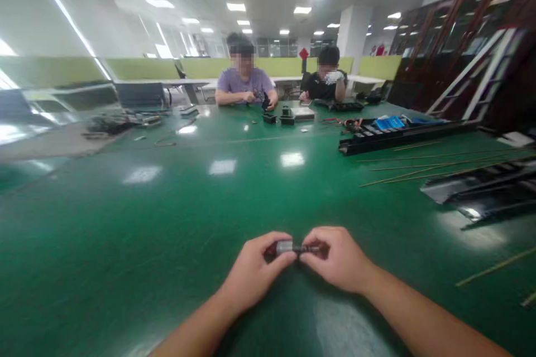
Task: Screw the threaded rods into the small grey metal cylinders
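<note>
Just over the near part of the green table, a small silver cylinder with a thinner dark shaft lies level between my hands. My left hand grips the cylinder between thumb and fingers. On the other side, my right hand pinches the shaft end, with thumb and fingertips closed round it. My fingers cover both ends of the piece, and its fine detail is blurred.
Long black metal channels and thin rods lie to the right. Small black blocks stand at the far side, where two people sit; one person handles a dark part. A stepladder leans at the right.
</note>
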`<control>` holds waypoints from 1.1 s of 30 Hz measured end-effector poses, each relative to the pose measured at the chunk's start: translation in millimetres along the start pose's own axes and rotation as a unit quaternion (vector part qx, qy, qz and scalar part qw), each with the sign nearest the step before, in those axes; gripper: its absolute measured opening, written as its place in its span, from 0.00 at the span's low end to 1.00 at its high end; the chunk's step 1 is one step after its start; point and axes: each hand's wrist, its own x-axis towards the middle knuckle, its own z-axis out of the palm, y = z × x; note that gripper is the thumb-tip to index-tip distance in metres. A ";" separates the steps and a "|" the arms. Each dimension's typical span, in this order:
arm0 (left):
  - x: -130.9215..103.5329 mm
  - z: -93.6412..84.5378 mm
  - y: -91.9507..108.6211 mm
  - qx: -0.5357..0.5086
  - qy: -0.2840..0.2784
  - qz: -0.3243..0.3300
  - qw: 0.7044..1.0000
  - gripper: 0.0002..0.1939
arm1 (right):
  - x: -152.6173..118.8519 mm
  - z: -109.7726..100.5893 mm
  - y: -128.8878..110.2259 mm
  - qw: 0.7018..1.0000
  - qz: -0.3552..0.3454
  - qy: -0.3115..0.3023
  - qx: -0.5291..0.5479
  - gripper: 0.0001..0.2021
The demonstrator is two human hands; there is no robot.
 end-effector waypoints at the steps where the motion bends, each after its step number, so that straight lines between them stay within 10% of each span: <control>1: -0.9 -0.6 0.6 0.001 0.001 -0.001 1.000 0.10 | 0.0 0.0 0.2 1.000 0.000 -0.001 0.001 0.01; 33: -2.0 -2.8 5.4 -0.002 0.004 -0.004 1.000 0.09 | -0.9 -5.1 -1.5 1.000 0.012 0.000 -0.019 0.02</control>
